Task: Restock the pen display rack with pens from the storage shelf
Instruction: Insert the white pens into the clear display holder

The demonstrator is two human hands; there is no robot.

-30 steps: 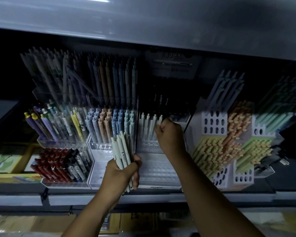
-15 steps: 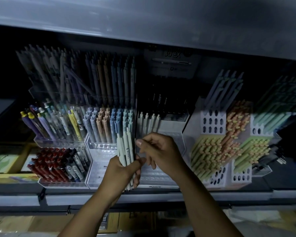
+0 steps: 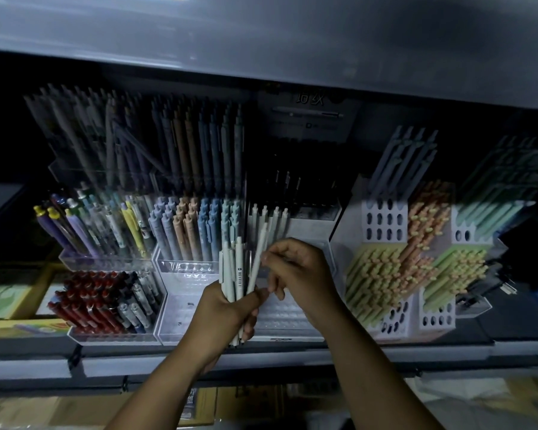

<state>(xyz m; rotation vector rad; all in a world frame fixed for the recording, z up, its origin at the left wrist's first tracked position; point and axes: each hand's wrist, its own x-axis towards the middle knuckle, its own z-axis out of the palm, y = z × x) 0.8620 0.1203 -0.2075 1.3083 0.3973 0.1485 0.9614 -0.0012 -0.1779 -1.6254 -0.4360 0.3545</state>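
Note:
My left hand (image 3: 222, 311) grips a bundle of pale white pens (image 3: 232, 271), held upright in front of the display rack. My right hand (image 3: 295, 274) pinches one white pen (image 3: 259, 252) that leans out of the bundle's right side. Behind them is a clear stepped pen tray (image 3: 292, 318) with rows of empty holes. A few white pens (image 3: 269, 218) stand in its back row. Left of it, a similar tray (image 3: 184, 268) holds blue, tan and teal pens.
A clear bin of mixed coloured pens (image 3: 106, 231) and a bin of red and white pens (image 3: 100, 302) sit at the left. White perforated holders (image 3: 385, 218) with yellow, orange and green pens stand at the right. A grey shelf (image 3: 261, 35) overhangs everything.
My right hand left the white pens in the tray's back row, came down to the bundle and now pinches one pen, drawing it out to the right. The left hand stayed roughly in place.

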